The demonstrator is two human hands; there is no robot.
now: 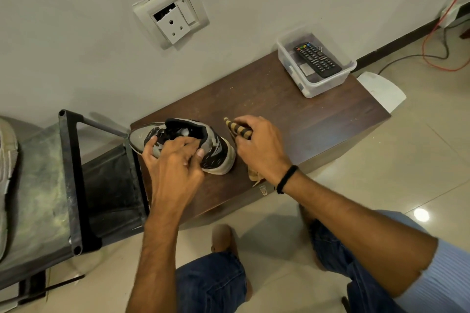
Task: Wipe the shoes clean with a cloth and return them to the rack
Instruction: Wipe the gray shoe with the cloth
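A grey and black sneaker (213,147) lies on its side on the dark wooden table (292,109), toe toward the left. My left hand (173,160) grips it over the laces and upper. My right hand (259,145) rests just right of the shoe, closed on a tan cloth with dark stripes (239,129); a striped end sticks out above the fingers and a plain end (254,175) below the wrist. The metal shoe rack (68,160) stands at the left, with another grey shoe (7,173) at the frame's left edge.
A clear plastic box (315,84) holding a black remote (316,60) sits at the table's far right corner. A wall socket (173,11) is above. A white object (381,90) and cables (437,58) lie on the tiled floor at the right. My knees are below the table.
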